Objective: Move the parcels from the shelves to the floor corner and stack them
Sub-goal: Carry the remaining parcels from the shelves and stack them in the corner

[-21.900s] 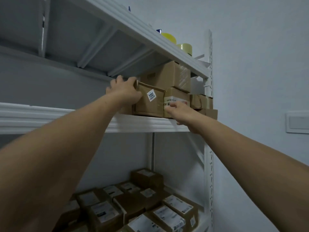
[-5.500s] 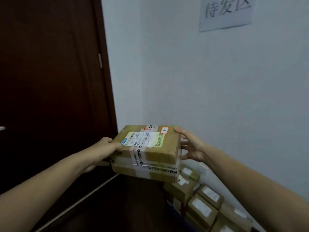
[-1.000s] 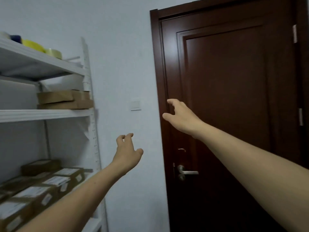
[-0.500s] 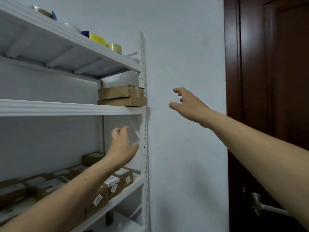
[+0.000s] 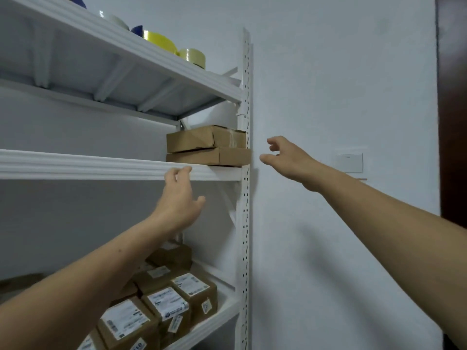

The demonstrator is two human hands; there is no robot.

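Two flat parcels (image 5: 206, 145) at the shelf's (image 5: 101, 168) far right end are approached by the empty, loosely spread left hand (image 5: 178, 200) and right hand (image 5: 288, 159); both parcel ends should be gripped squarely.

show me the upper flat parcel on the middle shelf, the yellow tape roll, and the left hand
upper flat parcel (image 5: 190, 142): head view, its front face
yellow tape roll (image 5: 161, 41): head view, its outer side
left hand (image 5: 178, 205): head view, back of the hand

Door (image 5: 452, 109): dark brown, far rt edge.
Switch plate (image 5: 349, 162): white, left of door, w/ gap.
Tape rolls (image 5: 161, 41): yellow, white, blue, in a row, top left.
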